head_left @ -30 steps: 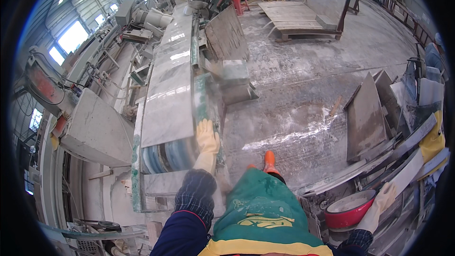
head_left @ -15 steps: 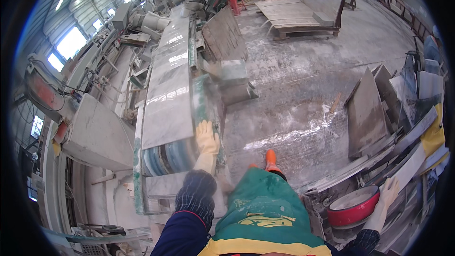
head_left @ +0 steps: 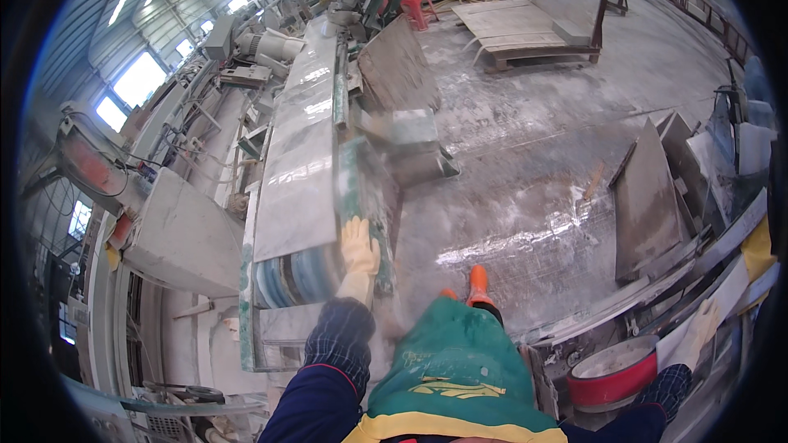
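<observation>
gloved left hand (head_left: 359, 248) forward, right hand (head_left: 703, 324) outstretched sideways

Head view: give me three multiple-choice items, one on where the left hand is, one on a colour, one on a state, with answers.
1. Where does the left hand rest?
A. on the edge of the stone slab
B. in the basin
C. on the red stool

2. What colour is the basin near the right hand?
A. blue
B. red
C. black

3. How are both hands?
A. bare
B. in pockets
C. gloved

Answers: 1 A, the palm lies on the slab's near right edge. 2 B, its outer wall is red. 3 C, pale gloves cover both.
</observation>
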Motion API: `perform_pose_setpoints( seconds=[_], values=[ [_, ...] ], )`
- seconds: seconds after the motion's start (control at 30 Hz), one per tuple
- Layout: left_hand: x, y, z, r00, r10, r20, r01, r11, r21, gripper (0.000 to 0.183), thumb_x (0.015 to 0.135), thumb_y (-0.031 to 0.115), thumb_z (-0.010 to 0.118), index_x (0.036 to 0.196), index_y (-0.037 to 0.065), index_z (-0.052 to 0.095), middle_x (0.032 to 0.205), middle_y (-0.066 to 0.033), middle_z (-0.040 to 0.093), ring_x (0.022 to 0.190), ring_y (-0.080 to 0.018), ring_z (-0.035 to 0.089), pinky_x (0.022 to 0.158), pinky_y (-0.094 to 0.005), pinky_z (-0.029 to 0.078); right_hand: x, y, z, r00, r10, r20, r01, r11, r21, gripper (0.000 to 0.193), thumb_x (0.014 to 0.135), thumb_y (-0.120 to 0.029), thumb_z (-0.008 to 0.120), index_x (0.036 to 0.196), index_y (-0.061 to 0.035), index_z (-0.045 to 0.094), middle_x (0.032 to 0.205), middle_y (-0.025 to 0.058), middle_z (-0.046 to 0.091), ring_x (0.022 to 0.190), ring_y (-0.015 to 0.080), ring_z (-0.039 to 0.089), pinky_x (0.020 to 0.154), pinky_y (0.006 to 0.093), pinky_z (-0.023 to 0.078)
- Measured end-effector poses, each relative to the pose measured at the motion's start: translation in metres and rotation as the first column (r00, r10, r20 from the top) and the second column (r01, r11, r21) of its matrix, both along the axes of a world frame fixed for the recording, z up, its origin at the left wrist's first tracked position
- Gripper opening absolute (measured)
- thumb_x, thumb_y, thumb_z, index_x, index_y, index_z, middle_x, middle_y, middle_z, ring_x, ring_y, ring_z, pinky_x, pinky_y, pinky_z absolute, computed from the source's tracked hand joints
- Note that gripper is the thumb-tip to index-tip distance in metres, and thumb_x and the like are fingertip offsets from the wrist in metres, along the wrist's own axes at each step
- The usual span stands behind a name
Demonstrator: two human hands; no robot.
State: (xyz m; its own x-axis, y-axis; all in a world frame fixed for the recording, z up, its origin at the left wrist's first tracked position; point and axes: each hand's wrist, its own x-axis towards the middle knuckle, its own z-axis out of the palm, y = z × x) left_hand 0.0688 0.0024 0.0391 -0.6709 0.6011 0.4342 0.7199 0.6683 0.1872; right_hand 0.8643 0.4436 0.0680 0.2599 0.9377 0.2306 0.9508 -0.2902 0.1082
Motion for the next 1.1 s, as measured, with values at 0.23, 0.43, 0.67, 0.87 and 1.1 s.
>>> perform_pose_setpoints(
  seconds=[0.23, 0.43, 0.67, 0.87, 1.1],
  values=[
    [0.003, 0.000, 0.001, 1.000, 0.018, 0.009, -0.018, 1.000, 0.006, 0.053, 0.082, 0.016, 0.061, 0.132, 0.000, 0.055, 0.143, -0.0248, 0.048, 0.134, -0.0438, 0.042, 0.117, -0.0481, 0.028, 0.016, 0.026, -0.002, 0.997, -0.072, 0.018, 0.073, 0.996, -0.046, 0.058, 0.102, -0.052, 0.034, 0.148, -0.0185, 0.044, 0.153, 0.0096, 0.042, 0.138, 0.0275, 0.041, 0.110, 0.0464, 0.037],
    [0.007, 0.001, 0.003, 0.998, 0.033, 0.053, -0.037, 0.997, 0.061, 0.053, 0.082, 0.019, 0.064, 0.132, 0.003, 0.055, 0.143, -0.0242, 0.048, 0.135, -0.0405, 0.042, 0.117, -0.0480, 0.029, -0.024, -0.020, 0.019, 0.992, -0.117, 0.038, 0.121, 0.983, -0.134, 0.063, 0.100, -0.057, 0.033, 0.148, -0.0177, 0.044, 0.153, 0.0062, 0.041, 0.140, 0.0256, 0.038, 0.111, 0.0496, 0.035],
    [0.007, 0.003, 0.003, 0.994, 0.003, 0.109, -0.022, 0.984, 0.179, 0.051, 0.081, 0.019, 0.064, 0.127, 0.002, 0.055, 0.142, -0.0259, 0.048, 0.135, -0.0415, 0.042, 0.117, -0.0492, 0.027, -0.090, -0.113, 0.030, 0.974, -0.208, -0.089, 0.201, 0.976, -0.087, 0.073, 0.097, -0.065, 0.034, 0.149, -0.0138, 0.041, 0.152, 0.0084, 0.042, 0.138, 0.0311, 0.040, 0.109, 0.0525, 0.035],
    [0.009, 0.002, 0.003, 0.993, -0.018, 0.119, -0.012, 0.969, 0.245, 0.052, 0.081, 0.020, 0.064, 0.128, 0.002, 0.054, 0.139, -0.0253, 0.050, 0.134, -0.0429, 0.042, 0.117, -0.0502, 0.027, -0.085, -0.134, 0.008, 0.997, -0.066, -0.032, 0.067, 0.998, 0.023, 0.080, 0.094, -0.062, 0.047, 0.141, 0.0023, 0.045, 0.143, 0.0223, 0.049, 0.127, 0.0390, 0.049, 0.104, 0.0527, 0.041],
    [0.010, -0.001, 0.008, 0.992, -0.029, 0.123, -0.006, 0.961, 0.276, 0.051, 0.081, 0.023, 0.067, 0.126, 0.000, 0.058, 0.135, -0.0237, 0.054, 0.130, -0.0416, 0.045, 0.113, -0.0503, 0.032, -0.084, -0.135, -0.006, 0.820, 0.178, -0.543, -0.119, 0.983, 0.142, 0.074, 0.087, -0.050, 0.066, 0.132, 0.0074, 0.053, 0.131, 0.0271, 0.057, 0.118, 0.0384, 0.057, 0.101, 0.0464, 0.044]
  ],
)
